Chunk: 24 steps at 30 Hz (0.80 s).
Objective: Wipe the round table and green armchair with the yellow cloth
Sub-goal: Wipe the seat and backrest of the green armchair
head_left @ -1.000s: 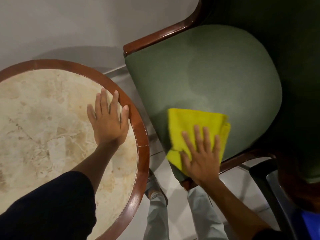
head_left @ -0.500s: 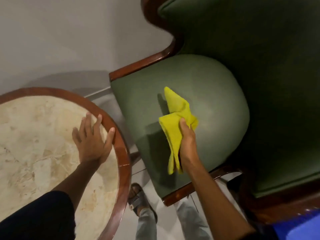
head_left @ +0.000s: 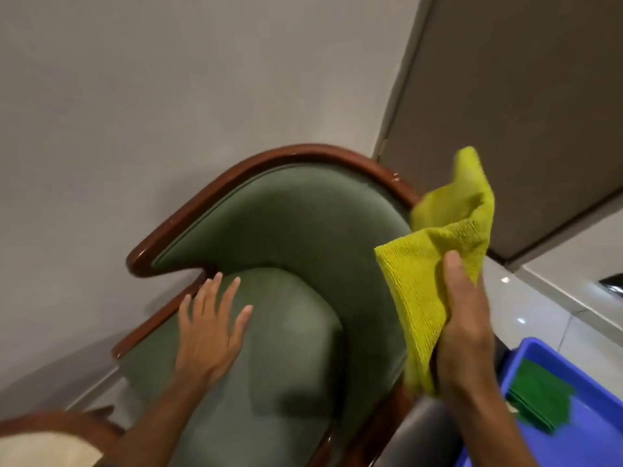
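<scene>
The green armchair with its dark wooden frame fills the middle of the head view. My left hand rests flat on the seat cushion, fingers spread, holding nothing. My right hand grips the yellow cloth, held up in the air by the chair's right side, beside the backrest edge. The cloth hangs bunched, its upper corner raised above my thumb. Only a sliver of the round table, marble top with wooden rim, shows at the bottom left corner.
A blue plastic tray holding a folded green cloth sits at the bottom right. A grey wall stands behind the chair, with a darker panel at the upper right. Glossy floor tiles show at the right.
The view has tilted up, so the table has slid almost out of sight. My left hand has moved from the table onto the chair seat. My right hand has lifted the cloth off the seat, to the right.
</scene>
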Each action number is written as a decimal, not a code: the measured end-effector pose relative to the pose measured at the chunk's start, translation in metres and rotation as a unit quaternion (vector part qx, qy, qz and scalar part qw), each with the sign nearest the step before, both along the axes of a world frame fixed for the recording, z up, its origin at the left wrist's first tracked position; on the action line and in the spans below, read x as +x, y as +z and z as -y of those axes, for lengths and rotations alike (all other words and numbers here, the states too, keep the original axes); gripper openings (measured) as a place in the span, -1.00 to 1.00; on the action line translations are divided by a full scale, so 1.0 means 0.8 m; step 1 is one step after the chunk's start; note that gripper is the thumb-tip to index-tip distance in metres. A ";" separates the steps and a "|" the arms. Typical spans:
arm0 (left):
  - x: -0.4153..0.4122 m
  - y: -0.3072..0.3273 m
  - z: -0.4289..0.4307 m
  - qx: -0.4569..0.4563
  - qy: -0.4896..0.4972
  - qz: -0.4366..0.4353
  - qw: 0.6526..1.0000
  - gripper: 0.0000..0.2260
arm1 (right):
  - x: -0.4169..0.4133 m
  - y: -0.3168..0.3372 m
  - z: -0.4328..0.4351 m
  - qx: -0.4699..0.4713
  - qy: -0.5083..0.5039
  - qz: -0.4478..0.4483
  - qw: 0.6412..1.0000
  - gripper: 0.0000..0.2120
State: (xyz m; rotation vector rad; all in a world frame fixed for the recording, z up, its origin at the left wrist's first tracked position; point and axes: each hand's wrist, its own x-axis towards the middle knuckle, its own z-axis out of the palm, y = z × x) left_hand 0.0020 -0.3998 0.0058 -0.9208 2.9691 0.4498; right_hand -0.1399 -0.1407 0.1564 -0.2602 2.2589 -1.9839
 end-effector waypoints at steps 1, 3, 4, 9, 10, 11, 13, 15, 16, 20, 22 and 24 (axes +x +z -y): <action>-0.034 0.018 -0.002 -0.012 -0.032 -0.012 0.999 -0.28 | -0.017 0.011 -0.009 0.058 -0.024 -0.098 0.993 -0.35; -0.095 0.048 -0.002 -0.039 -0.091 -0.034 0.995 -0.31 | -0.055 0.005 -0.025 0.243 -0.077 -0.237 0.938 -0.43; -0.123 0.061 0.000 -0.055 -0.120 -0.044 0.990 -0.31 | -0.075 -0.003 -0.030 0.345 -0.081 -0.268 0.896 -0.41; -0.244 0.104 0.017 -0.103 -0.210 -0.080 0.969 -0.37 | -0.121 -0.099 -0.040 0.546 0.013 -0.086 0.833 -0.26; -0.262 0.107 0.023 -0.110 -0.220 -0.083 0.966 -0.38 | -0.127 -0.107 -0.044 0.531 0.004 -0.089 0.843 -0.25; -0.280 0.108 0.033 -0.121 -0.231 -0.084 0.962 -0.38 | -0.132 -0.111 -0.044 0.524 -0.007 -0.099 0.846 -0.25; -0.312 0.106 0.057 -0.146 -0.245 -0.076 0.955 -0.37 | -0.135 -0.117 -0.040 0.539 -0.016 -0.113 0.834 -0.26; -0.340 0.098 0.088 -0.166 -0.239 -0.054 0.955 -0.35 | -0.134 -0.120 -0.035 0.562 -0.022 -0.114 0.819 -0.27; -0.353 0.091 0.106 -0.165 -0.225 -0.040 0.960 -0.33 | -0.136 -0.120 -0.032 0.578 -0.022 -0.110 0.809 -0.27; -0.371 0.059 0.160 -0.099 -0.178 0.021 0.979 -0.19 | -0.162 -0.115 -0.009 0.653 -0.012 -0.123 0.748 -0.26; -0.369 0.046 0.167 -0.102 -0.203 0.000 0.974 -0.15 | -0.186 -0.116 0.016 0.677 -0.013 -0.146 0.721 -0.25; -0.364 0.041 0.167 -0.113 -0.229 -0.020 0.967 -0.14 | -0.208 -0.121 0.044 0.686 -0.013 -0.184 0.704 -0.25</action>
